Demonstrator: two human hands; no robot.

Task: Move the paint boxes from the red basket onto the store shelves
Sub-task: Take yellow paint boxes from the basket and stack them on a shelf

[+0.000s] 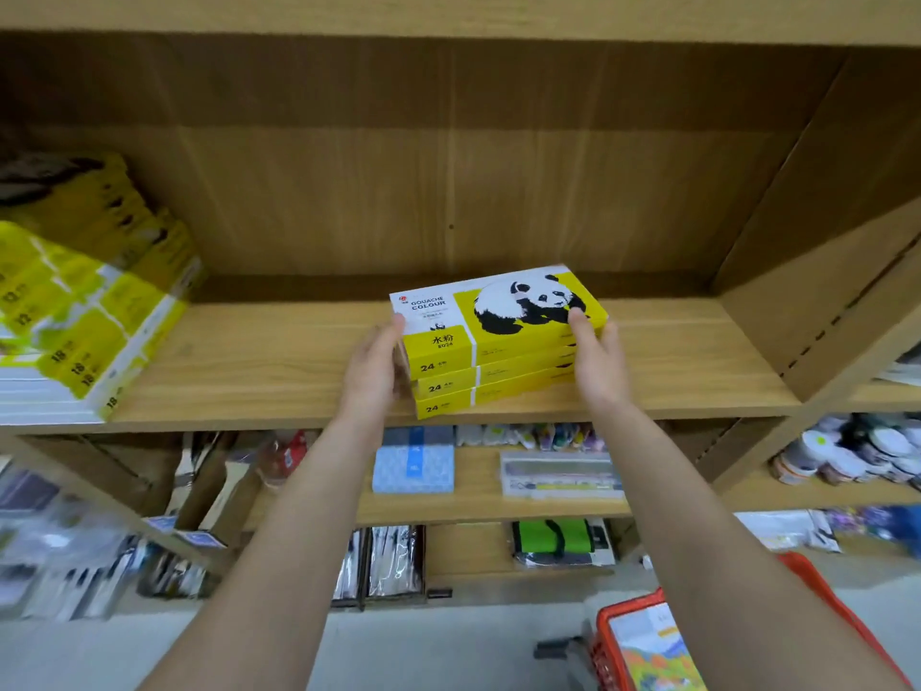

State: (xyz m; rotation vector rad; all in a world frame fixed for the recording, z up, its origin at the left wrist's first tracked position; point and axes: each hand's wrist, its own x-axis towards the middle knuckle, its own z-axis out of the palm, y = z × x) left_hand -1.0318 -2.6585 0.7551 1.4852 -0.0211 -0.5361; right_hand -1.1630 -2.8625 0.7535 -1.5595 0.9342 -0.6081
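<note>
- Three paint boxes (pixel 498 341), yellow with a panda on the lid and marked "24", are stacked flat on one another between the two hands. The stack sits at the front edge of the wooden shelf (pixel 249 366), turned slightly askew to that edge.
- The left hand (pixel 376 361) is at the stack's left end, with its palm and fingers along the end faces and a fingertip at the top corner.
- The right hand (pixel 598 361) is at the right end, with its thumb lying over the top lid and its fingers wrapped round the end. Together the two hands clamp the stack from both sides.
- Whether the bottom box bears fully on the shelf cannot be told; it appears to be touching.
- Well to the left of the left hand, a pile of similar yellow boxes (pixel 84 311) is already on the same shelf.
- Far below the right hand, on the floor, stands the red basket (pixel 605 620). At least one colourful box (pixel 648 650) shows inside it, and the rest of its contents are out of view.
- Assessment: the task is partly done. This batch is at the point of being set down and likely needs pushing back and squaring. The basket is not yet empty, so further trips are needed.
</note>
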